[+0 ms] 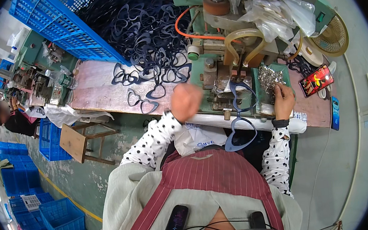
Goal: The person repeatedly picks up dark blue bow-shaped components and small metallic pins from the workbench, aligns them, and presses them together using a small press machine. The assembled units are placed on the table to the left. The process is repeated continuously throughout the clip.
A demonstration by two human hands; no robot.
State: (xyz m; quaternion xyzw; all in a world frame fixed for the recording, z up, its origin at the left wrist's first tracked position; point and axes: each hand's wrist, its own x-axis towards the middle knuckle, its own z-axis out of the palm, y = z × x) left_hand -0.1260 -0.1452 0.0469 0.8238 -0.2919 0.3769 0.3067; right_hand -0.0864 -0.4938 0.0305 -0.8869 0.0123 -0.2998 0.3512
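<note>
A dark blue heart-lensed frame (238, 111) juts from the green machine (208, 84) past the surface (95, 84), the right hand (285, 101) fingering small metal pieces (270, 76), the left hand (187, 101) blurred beside the machine, whether either grip holds anything I cannot tell.

A factory workshop: green bench machine (209, 65), stacked blue crates (19, 166), dark frames (144, 38) (heaped).

Dk. blue frame (238, 110) w/ 2 heart-shaped rims: upper rim at front of green press (209, 93), lower rim projecting past its near edge. Small silver-col. metal pcs. (270, 76) lie in loose heap, just R of upper rim.
</note>
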